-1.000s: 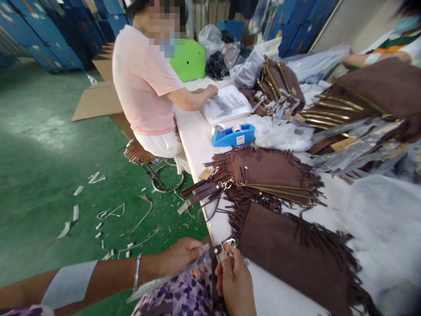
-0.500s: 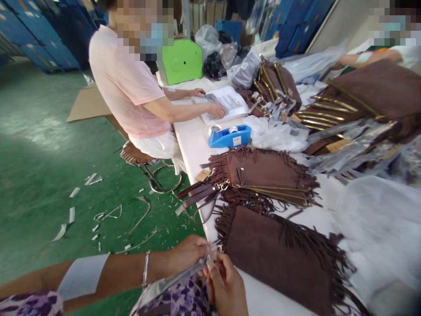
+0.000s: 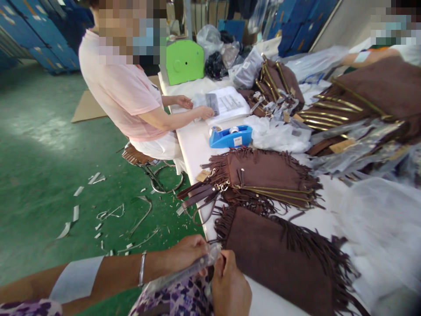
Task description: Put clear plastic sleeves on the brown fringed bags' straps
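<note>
My left hand [image 3: 190,254] is closed round the upper end of a strap in a clear plastic sleeve [image 3: 184,274], close to the table's edge. My right hand [image 3: 231,281] pinches the same end, its fingertips at the brown fringed bag [image 3: 272,259] lying flat on the table. The sleeved strap slants down left across my lap. Its far end and whatever sits between my right fingertips are hidden. Just beyond lies a small stack of brown fringed pouches [image 3: 266,169] with gold zips, wrist straps and a paper tag.
A blue tape dispenser [image 3: 232,137] stands behind the pouches. Across the table, a co-worker in a pink shirt [image 3: 115,83] handles plastic bags [image 3: 226,104]. More brown bags [image 3: 371,96] are heaped at the right, near plastic sheeting [image 3: 384,224]. Scraps litter the green floor [image 3: 49,184].
My right hand has shifted slightly right and down, and the sleeved strap now shows more fully between my hands. The co-worker's hands have drawn back left, uncovering a dark patch on the plastic bags.
</note>
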The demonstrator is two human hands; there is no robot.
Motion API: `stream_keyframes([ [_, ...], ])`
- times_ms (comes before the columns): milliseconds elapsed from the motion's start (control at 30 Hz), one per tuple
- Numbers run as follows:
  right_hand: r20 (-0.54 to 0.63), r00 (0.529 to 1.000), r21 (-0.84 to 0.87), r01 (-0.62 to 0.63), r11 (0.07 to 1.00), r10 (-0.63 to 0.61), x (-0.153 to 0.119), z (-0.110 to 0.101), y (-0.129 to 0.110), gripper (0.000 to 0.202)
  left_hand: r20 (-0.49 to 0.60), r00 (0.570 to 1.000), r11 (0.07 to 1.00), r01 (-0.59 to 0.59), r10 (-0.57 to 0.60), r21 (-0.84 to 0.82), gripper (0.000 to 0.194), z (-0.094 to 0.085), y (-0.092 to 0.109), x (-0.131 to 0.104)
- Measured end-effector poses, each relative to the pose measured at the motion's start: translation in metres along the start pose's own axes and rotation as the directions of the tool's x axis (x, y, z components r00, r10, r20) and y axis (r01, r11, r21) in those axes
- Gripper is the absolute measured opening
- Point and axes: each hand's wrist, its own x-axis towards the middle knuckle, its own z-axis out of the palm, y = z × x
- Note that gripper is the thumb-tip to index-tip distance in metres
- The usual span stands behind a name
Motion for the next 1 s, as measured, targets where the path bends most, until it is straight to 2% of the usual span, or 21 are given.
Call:
stream_keyframes([
  [167,-0.017,0.998,-0.141,0.06,0.988,-0.063,0.001,-0.002,-0.006,0.018,0.053,0.997,0.997,0.057,-0.054,-0.059,0.063,-0.016,-0.012,-0.017],
  [267,-0.065,0.993,-0.203,0.081,0.976,-0.096,0.003,0.0,-0.005,0.013,0.064,0.997,0.992,0.058,-0.051,-0.11,0.06,-0.019,-0.014,-0.023],
  [467,-0.049,0.996,-0.214,0.064,0.975,-0.076,0.004,-0.003,-0.008,0.009,0.083,0.996,0.977,0.06,-0.044,-0.203,0.046,-0.008,-0.011,-0.02],
  [600,-0.044,0.998,-0.157,0.028,0.987,-0.036,0.006,-0.004,-0.009,0.008,0.047,0.999,0.973,0.02,-0.009,-0.228,0.041,-0.003,-0.013,-0.012],
  [767,-0.101,0.995,-0.136,0.009,0.991,-0.023,0.011,-0.003,-0.009,0.012,-0.021,1.0,0.982,-0.026,0.022,-0.189,0.035,0.0,-0.019,-0.003],
  [867,-0.156,0.988,-0.032,0.005,0.999,-0.01,0.002,-0.002,-0.004,0.019,-0.048,0.999,0.982,0.014,-0.023,-0.191,0.031,0.0,-0.02,-0.001],
  [933,-0.187,0.982,0.134,-0.011,0.991,0.036,-0.012,0.004,0.0,0.023,-0.035,0.998,0.978,0.041,-0.049,-0.202,0.029,-0.001,-0.018,-0.001],
  [1000,-0.133,0.987,0.355,-0.037,0.934,0.09,-0.028,0.016,0.003,0.025,-0.02,0.999,0.98,0.034,-0.039,-0.196,0.029,-0.003,-0.015,-0.001],
])
